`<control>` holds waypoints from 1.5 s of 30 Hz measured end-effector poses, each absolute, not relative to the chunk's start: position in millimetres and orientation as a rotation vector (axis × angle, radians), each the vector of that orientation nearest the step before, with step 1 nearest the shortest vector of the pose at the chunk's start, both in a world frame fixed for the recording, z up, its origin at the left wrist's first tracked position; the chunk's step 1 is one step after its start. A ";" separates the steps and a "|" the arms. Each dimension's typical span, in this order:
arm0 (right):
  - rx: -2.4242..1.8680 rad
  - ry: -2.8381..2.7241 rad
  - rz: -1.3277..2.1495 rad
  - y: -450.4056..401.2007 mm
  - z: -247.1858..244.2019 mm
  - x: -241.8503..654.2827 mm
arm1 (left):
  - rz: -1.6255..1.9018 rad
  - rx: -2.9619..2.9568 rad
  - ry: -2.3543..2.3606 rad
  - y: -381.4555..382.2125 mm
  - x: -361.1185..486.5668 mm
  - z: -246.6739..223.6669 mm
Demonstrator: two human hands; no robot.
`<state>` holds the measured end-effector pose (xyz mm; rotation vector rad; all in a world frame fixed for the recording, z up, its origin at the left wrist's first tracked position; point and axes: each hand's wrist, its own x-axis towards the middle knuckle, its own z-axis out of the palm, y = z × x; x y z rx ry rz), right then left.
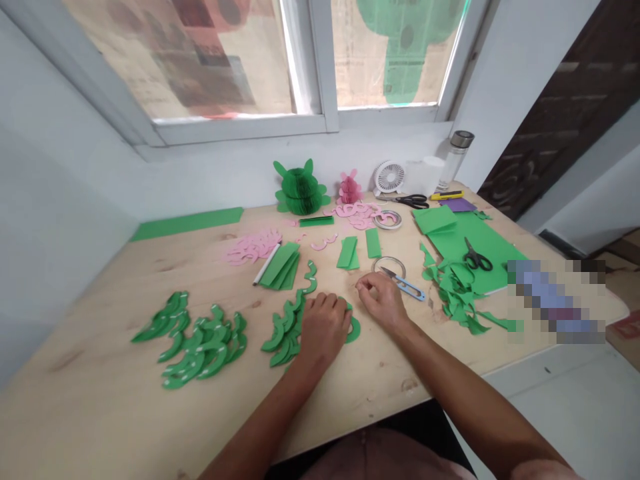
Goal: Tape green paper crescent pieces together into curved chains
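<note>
My left hand lies on a green paper crescent, its fingers curled over the piece. Beside it, to the left, is a heap of green paper crescents with white dots. A larger heap of the same shapes sits further left. My right hand hovers just to the right, fingertips pinched together, with nothing visible between them. Close to those fingertips lie blue-handled thread snips and a clear tape roll.
The wooden table also holds pink paper crescents, green strips, and green paper honeycomb and pink honeycomb figures. Black-handled scissors rest on a green sheet among scraps. A small fan and bottle stand behind.
</note>
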<state>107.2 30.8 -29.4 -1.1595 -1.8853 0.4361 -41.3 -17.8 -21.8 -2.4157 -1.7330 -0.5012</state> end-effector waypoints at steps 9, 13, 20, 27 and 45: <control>-1.168 -1.875 0.440 30.4 -28.0 107.2 | -0.505 -2.487 -1.704 -26.6 -46.3 -19.8; -1.168 -1.884 0.423 30.8 -29.9 106.7 | -0.467 -2.508 -1.673 -24.0 -45.6 -18.1; -1.185 -1.899 0.412 29.9 -31.0 105.6 | -0.511 -2.511 -1.647 -15.7 -44.1 -14.5; -1.182 -1.868 0.391 28.7 -30.7 105.0 | -0.815 -2.431 -1.655 -14.0 -38.8 -18.5; -1.202 -1.426 0.660 37.0 -26.3 113.9 | -1.052 -2.473 -1.536 -21.3 -39.7 -21.4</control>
